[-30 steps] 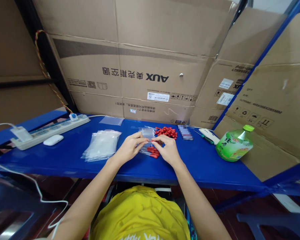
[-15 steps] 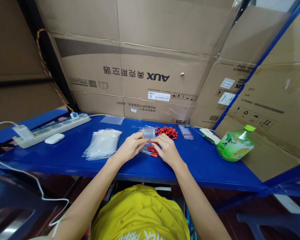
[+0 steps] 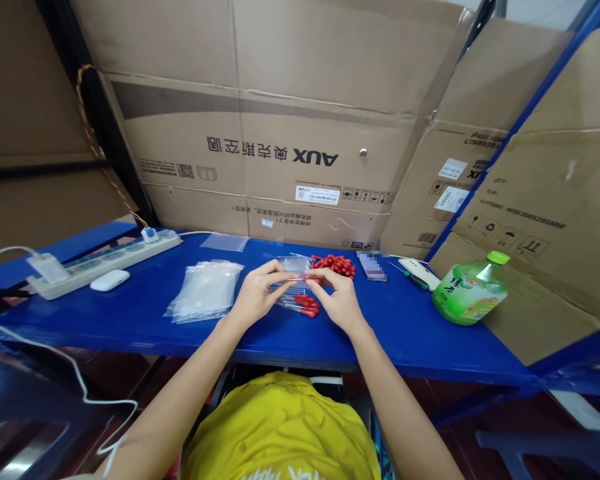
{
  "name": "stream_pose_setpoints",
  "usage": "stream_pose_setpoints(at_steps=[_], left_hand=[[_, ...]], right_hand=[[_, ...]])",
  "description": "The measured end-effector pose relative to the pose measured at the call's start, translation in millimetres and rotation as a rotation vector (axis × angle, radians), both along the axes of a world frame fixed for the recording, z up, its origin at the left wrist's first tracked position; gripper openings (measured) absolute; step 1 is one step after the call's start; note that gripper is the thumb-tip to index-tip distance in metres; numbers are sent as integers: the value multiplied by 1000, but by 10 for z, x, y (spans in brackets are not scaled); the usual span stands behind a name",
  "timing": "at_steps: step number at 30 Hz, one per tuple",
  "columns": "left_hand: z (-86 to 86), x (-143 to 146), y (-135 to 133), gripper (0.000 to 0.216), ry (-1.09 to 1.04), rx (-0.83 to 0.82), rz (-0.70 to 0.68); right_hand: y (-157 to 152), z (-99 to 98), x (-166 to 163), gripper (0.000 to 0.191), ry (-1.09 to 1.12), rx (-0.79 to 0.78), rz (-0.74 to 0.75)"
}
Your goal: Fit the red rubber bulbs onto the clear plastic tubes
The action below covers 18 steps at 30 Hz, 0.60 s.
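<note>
Tall brown cardboard cartons (image 3: pixel 260 153), one printed with black letters upside down, stand along the back and right side. They lean behind a long blue counter (image 3: pixel 405 327) that runs the width of the view. A blue steel rack post (image 3: pixel 530 100) slants across the cartons on the right.

A white power strip (image 3: pixel 105 257) lies at the far left of the counter with a white charger block (image 3: pixel 45 267) plugged in at its near end. A small white oval case (image 3: pixel 109 280) sits just in front of it. A green plastic bottle with a green cap (image 3: pixel 470 293) rests tilted against the cartons at the right. A loose stack of clear plastic bags (image 3: pixel 205 290) lies left of centre.

The left hand (image 3: pixel 255 297) and right hand (image 3: pixel 340 300) meet at the middle of the counter, raised a little above it, each closed in a thumb-and-fingertip pinch. Between them they hold a slim clear tube with a red cap (image 3: pixel 300 280), the left hand at the clear end and the right hand at the red end. Directly below lies a bundle of clear tubes with red ends (image 3: pixel 305 305), near the front edge.

Just behind the right hand sits a heap of small red caps (image 3: pixel 335 265). To the right of the heap are a flat dark phone (image 3: pixel 373 265) and a white-handled tool (image 3: pixel 420 272).
</note>
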<state>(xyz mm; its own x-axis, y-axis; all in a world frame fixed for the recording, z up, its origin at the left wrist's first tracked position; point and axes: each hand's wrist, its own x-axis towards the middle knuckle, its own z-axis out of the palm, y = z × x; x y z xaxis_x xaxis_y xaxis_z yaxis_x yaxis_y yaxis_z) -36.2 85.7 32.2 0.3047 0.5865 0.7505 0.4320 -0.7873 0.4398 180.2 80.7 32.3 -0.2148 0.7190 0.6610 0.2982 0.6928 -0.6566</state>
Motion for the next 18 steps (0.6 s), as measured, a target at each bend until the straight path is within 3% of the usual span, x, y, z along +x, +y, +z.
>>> stream_pose_setpoints(at_steps=[4,9,14,18], left_hand=[[45,-19,-8,29,-255,-301,-13],[136,70,-74,51,-708,-668,-366],[222,237,-171,55,-973,-829,-582],[243,307,-233,51,-1110,-907,-655]], right_hand=[[15,-19,-14,13,114,-83,21],[-9,-23,-91,14,234,-76,-13],[-49,-28,-151,13,203,-12,-69],[-75,-12,-162,12,147,20,-77]])
